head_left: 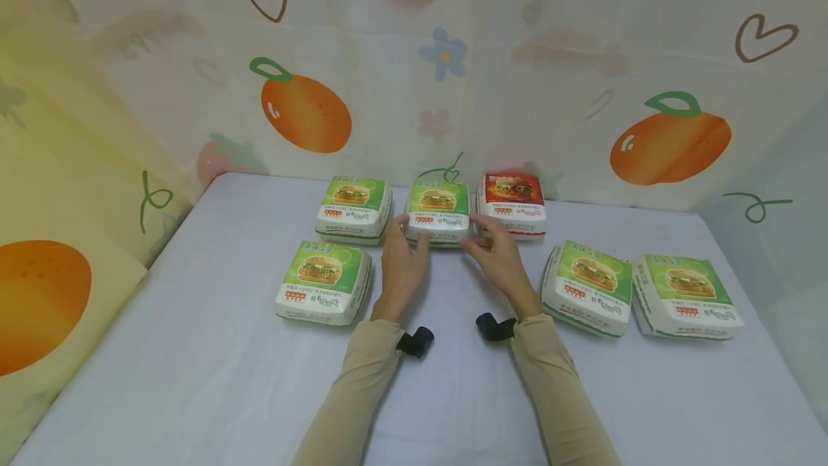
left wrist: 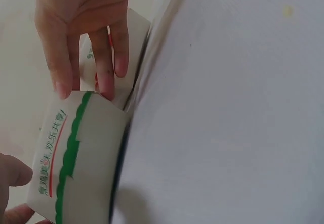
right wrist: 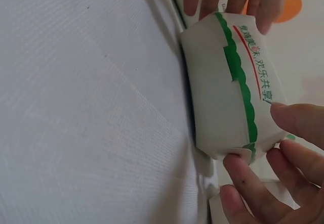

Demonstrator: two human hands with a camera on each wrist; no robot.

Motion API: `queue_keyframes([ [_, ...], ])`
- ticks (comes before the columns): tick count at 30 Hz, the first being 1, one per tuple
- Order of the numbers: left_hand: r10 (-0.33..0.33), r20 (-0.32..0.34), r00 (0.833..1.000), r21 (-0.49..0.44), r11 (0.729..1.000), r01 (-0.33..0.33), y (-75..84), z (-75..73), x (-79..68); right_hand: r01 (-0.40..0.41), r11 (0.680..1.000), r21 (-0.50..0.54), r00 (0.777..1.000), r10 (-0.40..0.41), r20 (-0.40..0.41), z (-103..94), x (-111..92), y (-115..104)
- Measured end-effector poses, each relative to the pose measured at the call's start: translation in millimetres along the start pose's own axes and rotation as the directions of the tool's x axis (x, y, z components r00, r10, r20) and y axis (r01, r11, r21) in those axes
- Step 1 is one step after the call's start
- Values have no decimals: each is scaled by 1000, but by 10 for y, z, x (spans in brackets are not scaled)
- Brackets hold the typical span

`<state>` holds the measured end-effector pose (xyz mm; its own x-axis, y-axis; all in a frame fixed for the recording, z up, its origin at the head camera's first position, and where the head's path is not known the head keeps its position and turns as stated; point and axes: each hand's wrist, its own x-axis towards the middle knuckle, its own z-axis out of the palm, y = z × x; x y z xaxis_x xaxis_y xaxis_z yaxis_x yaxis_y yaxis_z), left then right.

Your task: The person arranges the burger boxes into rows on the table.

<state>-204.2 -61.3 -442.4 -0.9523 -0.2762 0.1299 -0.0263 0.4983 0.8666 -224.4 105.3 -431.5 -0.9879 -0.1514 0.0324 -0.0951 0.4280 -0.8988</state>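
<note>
White-covered table, six boxes. Middle green box is sitting near the back edge, between its neighbours, its lettered front facing the person. Left hand is gripping it at the left side, right hand at the right; in each, thumb and fingers are bending about a front corner, spread apart from one another, and the box is being clamped between the two hands. Contact with the tabletop: cannot tell.

Along the back edge, red box is standing just right of the gripped one; back-left green box is standing to its left. Front-left green box is lying just in front of that, farther from the back edge. Toward the right edge, inner-right green box is sitting slightly turned, close beside outer-right green box, which is lying nearest that edge. Beige sleeves are covering both forearms; a printed backdrop is hanging behind the table.
</note>
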Motion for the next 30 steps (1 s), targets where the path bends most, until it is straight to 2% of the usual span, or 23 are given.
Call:
queue_keyframes([
  [6,38,5,999,-88,995,-37,-63,15,18,-6,999,-49,1000,5,-30,2,5,-2],
  [10,55,-10,998,-119,991,-56,-102,44,18,-36,999,-22,999,35,-35,6,6,-7],
  [19,9,-43,999,-150,989,-16,-101,94,-14,-80,997,-11,996,80,-34,2,-6,0],
  [25,-18,-70,997,-146,989,8,-90,108,-38,-80,997,-22,996,79,-29,-2,-5,0],
  [30,-23,-67,997,-153,988,13,-94,109,-41,-88,996,-23,996,87,-23,4,3,5],
])
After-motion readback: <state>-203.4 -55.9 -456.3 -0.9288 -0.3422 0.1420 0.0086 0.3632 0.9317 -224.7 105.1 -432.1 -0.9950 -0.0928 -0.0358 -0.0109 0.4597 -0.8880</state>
